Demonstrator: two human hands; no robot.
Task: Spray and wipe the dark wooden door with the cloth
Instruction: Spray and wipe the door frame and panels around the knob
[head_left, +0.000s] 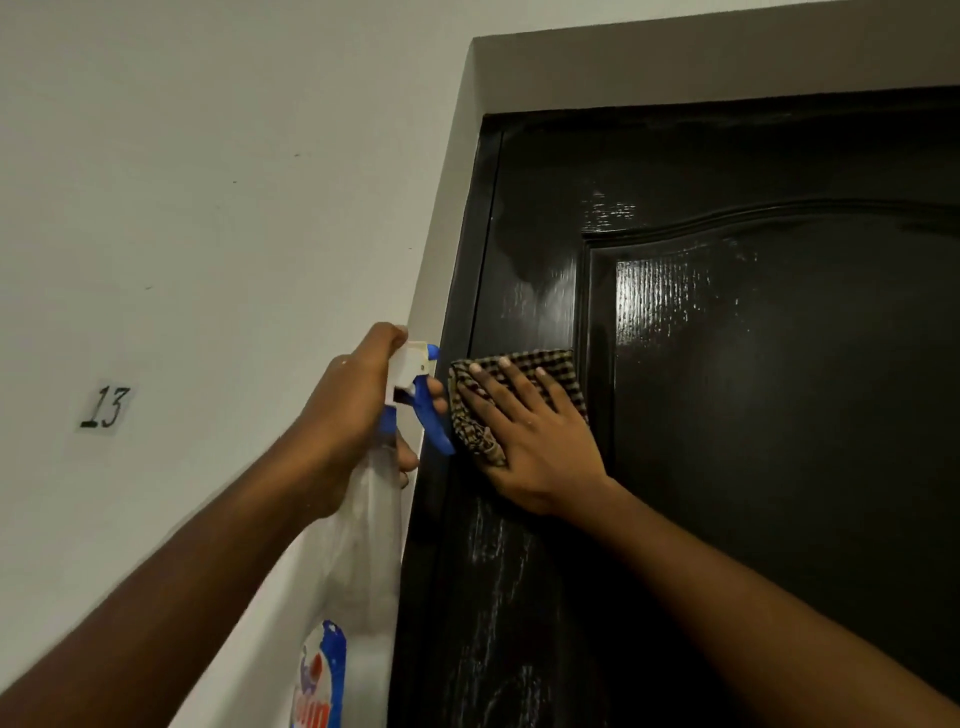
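The dark wooden door (753, 389) fills the right half of the view, glossy with wet streaks near its upper left. A brown checked cloth (467, 410) lies flat on the door's left stile. My right hand (530, 431) presses it there with straight, spread fingers. My left hand (353, 410) grips the neck of a clear spray bottle (363, 545) with a white and blue trigger head, held just left of the door frame. A finger lies on the blue trigger, and the nozzle points toward the door.
A white wall (208, 182) runs on the left, bearing a small sticker with the number 13 (106, 407). A grey recessed surround (675, 57) borders the door at the top and left.
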